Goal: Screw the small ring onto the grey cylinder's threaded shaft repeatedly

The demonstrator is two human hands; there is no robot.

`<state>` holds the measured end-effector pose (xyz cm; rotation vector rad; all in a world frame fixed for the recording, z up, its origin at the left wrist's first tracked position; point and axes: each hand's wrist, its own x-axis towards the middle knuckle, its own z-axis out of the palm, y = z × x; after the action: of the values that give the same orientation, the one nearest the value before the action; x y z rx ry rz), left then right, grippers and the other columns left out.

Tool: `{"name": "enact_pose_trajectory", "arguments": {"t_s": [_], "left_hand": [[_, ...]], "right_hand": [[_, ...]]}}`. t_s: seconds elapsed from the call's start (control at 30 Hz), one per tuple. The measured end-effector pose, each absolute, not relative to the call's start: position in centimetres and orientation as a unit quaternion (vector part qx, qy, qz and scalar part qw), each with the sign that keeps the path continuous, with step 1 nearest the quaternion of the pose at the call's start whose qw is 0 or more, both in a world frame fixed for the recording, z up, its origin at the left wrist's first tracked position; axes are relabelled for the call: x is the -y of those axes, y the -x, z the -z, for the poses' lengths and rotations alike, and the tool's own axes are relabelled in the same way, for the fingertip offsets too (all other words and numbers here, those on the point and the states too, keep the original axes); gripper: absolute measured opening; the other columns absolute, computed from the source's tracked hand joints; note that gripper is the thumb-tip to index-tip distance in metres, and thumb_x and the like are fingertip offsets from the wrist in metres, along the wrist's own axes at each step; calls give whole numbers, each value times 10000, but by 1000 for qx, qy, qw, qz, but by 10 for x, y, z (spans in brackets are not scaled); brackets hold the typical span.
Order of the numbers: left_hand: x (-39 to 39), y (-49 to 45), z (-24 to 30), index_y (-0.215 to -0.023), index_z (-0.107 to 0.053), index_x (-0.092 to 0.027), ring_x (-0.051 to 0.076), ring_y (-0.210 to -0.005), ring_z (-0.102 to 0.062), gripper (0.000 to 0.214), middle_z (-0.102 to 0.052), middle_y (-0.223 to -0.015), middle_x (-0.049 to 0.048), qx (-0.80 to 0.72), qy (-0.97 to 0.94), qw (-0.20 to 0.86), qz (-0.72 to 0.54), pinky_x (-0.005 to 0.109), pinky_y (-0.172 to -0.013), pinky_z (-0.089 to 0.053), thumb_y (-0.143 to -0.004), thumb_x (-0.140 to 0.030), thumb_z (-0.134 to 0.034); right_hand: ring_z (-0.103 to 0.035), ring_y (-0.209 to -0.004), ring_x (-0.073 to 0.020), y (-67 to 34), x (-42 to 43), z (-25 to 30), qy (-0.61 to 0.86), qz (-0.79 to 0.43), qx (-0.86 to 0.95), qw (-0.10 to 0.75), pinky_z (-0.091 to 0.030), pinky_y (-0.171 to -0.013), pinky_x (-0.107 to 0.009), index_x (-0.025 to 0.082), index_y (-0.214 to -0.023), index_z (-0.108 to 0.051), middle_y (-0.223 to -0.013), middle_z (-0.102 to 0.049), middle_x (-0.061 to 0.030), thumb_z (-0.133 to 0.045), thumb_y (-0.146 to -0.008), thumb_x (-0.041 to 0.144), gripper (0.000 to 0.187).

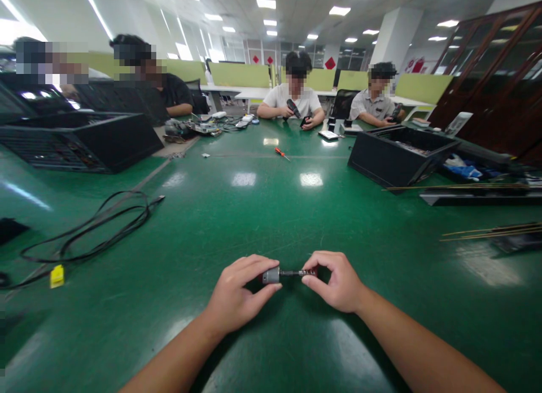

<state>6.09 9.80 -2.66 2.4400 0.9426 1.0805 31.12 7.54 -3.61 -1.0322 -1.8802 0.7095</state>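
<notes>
Low in the head view, my left hand (237,291) is closed round a short grey metal cylinder (271,276) with a reddish end toward the palm. From the cylinder's right side a thin dark shaft (290,273) runs across to a ridged, shiny metal end (308,273). My right hand (339,280) pinches that end between thumb and fingertips. The whole piece is held level, just over or on the green table (220,223). Whether shaft and ridged end are one part, I cannot tell.
A looped black cable (105,229) with a yellow tag (56,276) lies left. An orange screwdriver (279,152) lies farther off. Black computer cases stand left (80,144) and right (393,156), with thin rods (486,232) near the right edge. Several people sit across the table.
</notes>
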Motion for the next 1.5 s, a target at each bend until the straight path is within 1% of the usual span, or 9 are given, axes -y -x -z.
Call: {"name": "enact_pose_trajectory", "arguments": {"t_s": [0.17, 0.7, 1.2, 1.37, 1.5], "left_hand": [[-98, -61, 25, -1113, -724, -212, 208, -910, -721, 282, -754, -1025, 90, -332, -849, 161, -378, 329, -849, -593, -835, -254, -751], [-99, -62, 24, -1125, -717, -216, 179, -893, -710, 303, -747, -1011, 69, -324, -845, 173, -389, 275, -804, -580, -826, -219, -764], [-100, -62, 24, -1114, -725, -210, 189, -881, -713, 293, -748, -1004, 81, -324, -842, 175, -393, 284, -793, -588, -824, -220, -760], [-102, -60, 23, -1114, -719, -216, 183, -884, -713, 295, -751, -1001, 66, -338, -838, 178, -389, 277, -805, -578, -824, -247, -764], [-102, -60, 22, -1091, -694, -206, 201, -872, -722, 275, -757, -979, 60, -391, -822, 185, -370, 295, -792, -574, -846, -326, -727]], "right_hand": [[-632, -647, -165, -312, -76, 35, 414, -278, 755, 426, -467, -641, -274, 185, -805, -675, -704, -680, -23, -686, -818, 201, 24], [-639, -649, -165, -314, -77, 36, 420, -279, 750, 429, -477, -651, -279, 184, -814, -680, -704, -686, -26, -682, -824, 215, 33], [-641, -647, -168, -315, -77, 36, 423, -273, 749, 430, -489, -644, -280, 192, -811, -673, -705, -687, -23, -686, -818, 214, 27], [-645, -651, -166, -315, -77, 34, 420, -279, 748, 432, -492, -653, -279, 192, -799, -674, -709, -689, -23, -689, -815, 201, 24], [-642, -651, -165, -315, -78, 36, 427, -281, 738, 441, -498, -651, -276, 191, -798, -682, -709, -693, -22, -689, -808, 199, 15]]}}
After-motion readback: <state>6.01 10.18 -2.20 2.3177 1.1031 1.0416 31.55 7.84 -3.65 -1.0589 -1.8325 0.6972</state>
